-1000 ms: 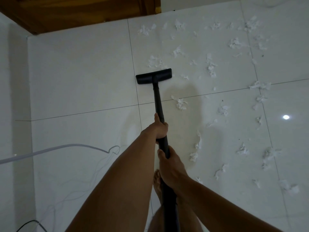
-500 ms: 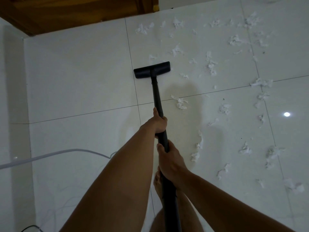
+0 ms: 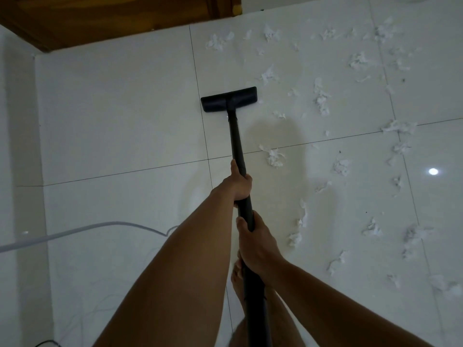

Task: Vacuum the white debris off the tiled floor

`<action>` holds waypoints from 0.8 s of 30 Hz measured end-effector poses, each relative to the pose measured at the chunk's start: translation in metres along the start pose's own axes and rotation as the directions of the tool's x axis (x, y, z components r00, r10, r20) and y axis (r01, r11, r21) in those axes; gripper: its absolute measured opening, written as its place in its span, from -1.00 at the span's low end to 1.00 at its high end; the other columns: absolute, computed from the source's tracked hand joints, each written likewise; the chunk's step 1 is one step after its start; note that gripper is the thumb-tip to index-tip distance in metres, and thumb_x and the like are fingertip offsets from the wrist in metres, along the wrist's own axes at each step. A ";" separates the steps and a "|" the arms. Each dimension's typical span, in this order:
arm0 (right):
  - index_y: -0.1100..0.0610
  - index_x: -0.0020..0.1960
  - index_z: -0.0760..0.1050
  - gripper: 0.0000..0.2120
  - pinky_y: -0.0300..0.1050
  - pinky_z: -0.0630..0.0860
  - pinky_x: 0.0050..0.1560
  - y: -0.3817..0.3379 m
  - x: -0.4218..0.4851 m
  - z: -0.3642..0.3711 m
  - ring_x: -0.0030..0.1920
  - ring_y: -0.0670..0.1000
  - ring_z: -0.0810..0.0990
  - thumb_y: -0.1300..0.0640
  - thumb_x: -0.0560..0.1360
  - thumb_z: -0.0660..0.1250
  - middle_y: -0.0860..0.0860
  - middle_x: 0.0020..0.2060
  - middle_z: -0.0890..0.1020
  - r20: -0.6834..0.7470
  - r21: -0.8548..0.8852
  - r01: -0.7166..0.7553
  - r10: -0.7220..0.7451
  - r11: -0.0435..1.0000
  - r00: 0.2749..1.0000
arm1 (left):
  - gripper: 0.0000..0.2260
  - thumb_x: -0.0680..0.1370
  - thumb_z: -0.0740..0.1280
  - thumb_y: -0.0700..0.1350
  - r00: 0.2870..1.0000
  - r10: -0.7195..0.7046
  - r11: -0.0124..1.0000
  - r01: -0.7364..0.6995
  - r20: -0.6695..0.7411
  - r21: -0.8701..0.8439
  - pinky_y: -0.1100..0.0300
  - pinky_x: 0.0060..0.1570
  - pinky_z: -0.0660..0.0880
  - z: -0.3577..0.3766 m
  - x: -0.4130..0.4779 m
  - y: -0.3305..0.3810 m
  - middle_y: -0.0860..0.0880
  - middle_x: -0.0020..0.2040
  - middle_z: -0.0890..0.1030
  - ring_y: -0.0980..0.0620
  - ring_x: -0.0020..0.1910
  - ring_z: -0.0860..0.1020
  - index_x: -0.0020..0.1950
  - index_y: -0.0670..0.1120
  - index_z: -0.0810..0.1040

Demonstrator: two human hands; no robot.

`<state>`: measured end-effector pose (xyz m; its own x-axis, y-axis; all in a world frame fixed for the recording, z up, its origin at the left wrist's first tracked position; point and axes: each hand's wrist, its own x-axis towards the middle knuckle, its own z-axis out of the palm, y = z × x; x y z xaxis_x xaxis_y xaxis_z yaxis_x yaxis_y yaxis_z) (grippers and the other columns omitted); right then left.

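Both hands grip black vacuum wand [image 3: 236, 141]; floor head [image 3: 229, 99] flat on glossy white tiled floor [image 3: 112, 121].
Left hand [image 3: 240, 182] wrapped round wand higher up, right hand [image 3: 258, 242] wrapped round it just below, hands apart. White debris [image 3: 322, 96] scattered right of the head and along far edge; nearest scraps just beside head's right end. Head sits by a grout line; tiles to its left bare up to white wall [image 3: 15, 121]. Wooden door base [image 3: 112, 18] bounds far side. Pale cable [image 3: 75, 232] crosses floor at left. Bare foot [image 3: 236, 276] under wand. Light glare [image 3: 433, 171] on tile at right.
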<state>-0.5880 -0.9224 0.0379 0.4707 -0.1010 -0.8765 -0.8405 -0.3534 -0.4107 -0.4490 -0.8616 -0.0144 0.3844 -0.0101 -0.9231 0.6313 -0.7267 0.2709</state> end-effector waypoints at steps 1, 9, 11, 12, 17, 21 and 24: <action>-0.37 0.14 0.28 -0.61 0.25 0.60 0.09 -0.001 0.002 -0.001 -0.40 0.07 0.69 -0.43 0.40 -0.07 -0.02 -0.49 0.65 0.009 0.007 -0.004 0.004 1.000 1.000 | -0.35 0.74 0.02 0.07 1.000 0.002 1.000 -0.002 -0.003 0.004 -0.06 0.09 0.63 -0.001 0.002 0.001 -0.24 0.33 0.55 -0.17 0.04 0.61 0.63 0.13 -0.40; -0.36 0.19 0.30 -0.62 0.23 0.62 0.06 -0.016 0.007 -0.008 -0.50 0.00 0.67 -0.39 0.44 -0.03 -0.04 -0.49 0.65 0.022 0.038 -0.004 0.003 0.999 1.000 | -0.36 0.74 0.03 0.08 0.999 0.010 1.000 -0.010 -0.037 0.004 0.00 -0.01 0.61 -0.010 0.011 0.008 -0.23 0.34 0.56 -0.15 -0.01 0.60 0.64 0.13 -0.37; -0.34 0.17 0.32 -0.63 0.23 0.63 0.04 -0.023 0.003 -0.008 -0.51 0.01 0.67 -0.39 0.45 -0.02 -0.03 -0.50 0.64 0.013 0.051 0.009 -0.010 0.999 1.000 | -0.37 0.74 0.03 0.08 0.998 0.018 1.000 -0.019 -0.053 -0.007 0.04 -0.07 0.56 -0.015 0.007 0.009 -0.21 0.36 0.54 -0.12 -0.02 0.58 0.65 0.13 -0.34; -0.34 0.16 0.33 -0.64 0.23 0.63 0.03 -0.027 -0.001 -0.008 -0.51 0.01 0.67 -0.39 0.45 -0.01 -0.02 -0.50 0.65 0.008 0.062 0.010 -0.010 0.998 1.000 | -0.37 0.74 0.03 0.08 0.998 0.021 1.000 -0.021 -0.059 -0.009 0.05 -0.09 0.55 -0.018 0.004 0.010 -0.21 0.38 0.53 -0.12 -0.02 0.57 0.66 0.13 -0.32; -0.30 0.06 0.35 -0.63 0.20 0.64 0.03 -0.047 -0.024 -0.007 -0.46 0.04 0.67 -0.42 0.40 -0.04 -0.02 -0.49 0.65 -0.009 0.052 0.019 -0.019 0.998 1.000 | -0.38 0.74 0.03 0.09 0.999 0.021 1.000 -0.021 -0.045 0.013 0.05 -0.07 0.55 -0.031 -0.019 0.017 -0.21 0.38 0.53 -0.12 0.01 0.58 0.66 0.14 -0.30; -0.33 0.07 0.37 -0.63 0.19 0.61 0.09 -0.054 -0.034 -0.011 -0.31 0.04 0.69 -0.41 0.42 -0.05 -0.06 -0.40 0.68 -0.039 -0.005 0.021 -0.021 1.000 0.999 | -0.38 0.73 0.03 0.10 1.000 0.004 1.000 -0.003 -0.021 0.016 -0.04 0.23 0.55 -0.035 -0.035 0.020 -0.20 0.46 0.47 -0.20 0.24 0.58 0.66 0.13 -0.30; -0.38 0.19 0.35 -0.57 0.18 0.61 0.09 -0.055 -0.039 -0.013 -0.26 0.03 0.70 -0.43 0.43 -0.07 -0.06 -0.34 0.68 -0.032 -0.041 0.029 -0.030 0.999 0.999 | -0.38 0.74 0.03 0.08 1.000 -0.008 1.000 0.008 -0.018 -0.006 -0.10 0.42 0.43 -0.037 -0.040 0.019 -0.21 0.53 0.40 -0.22 0.35 0.53 0.66 0.10 -0.31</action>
<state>-0.5561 -0.9115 0.0977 0.5043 -0.1197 -0.8552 -0.8147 -0.3942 -0.4253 -0.4270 -0.8496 0.0376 0.3912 0.0081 -0.9203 0.6382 -0.7229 0.2650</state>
